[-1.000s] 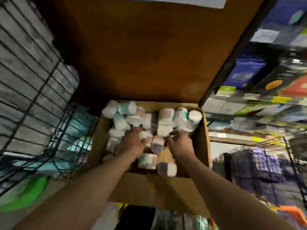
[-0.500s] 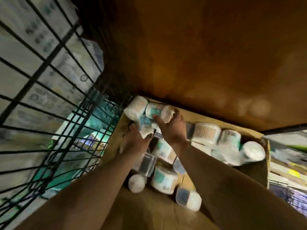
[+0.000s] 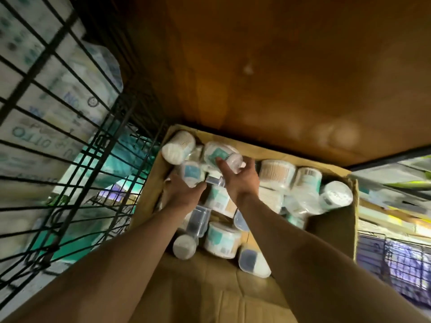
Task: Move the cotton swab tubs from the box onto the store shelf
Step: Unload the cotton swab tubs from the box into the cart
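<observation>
The open brown cardboard box point(image 3: 331, 231) contains a loose pile of clear cylindrical plastic cotton swab tubs point(image 3: 222, 238) with white-and-teal paper labels. Most lie on their sides.

The left hand point(image 3: 183, 194) is at the far left corner of the box, with its fingers curled around one small labelled tub point(image 3: 191, 171). The right hand point(image 3: 242, 180), just beside it, grips a second labelled tub point(image 3: 220, 155) lying on its side at the far edge. The index finger lies along the label and the thumb is at the cap end. Both gripped tubs are on top of the pile within the box outline, touching neighbouring tubs.

Each label carries a teal panel, and some show a barcode. The print is too blurred to read.

A black wire grid rack point(image 3: 70, 127) stands along the left side of the box. Behind it, white packs point(image 3: 46, 108) bear inverted blue-green lettering, partly legible as "OTTO". A brown wooden board point(image 3: 268, 66) extends beyond the far edge.
</observation>
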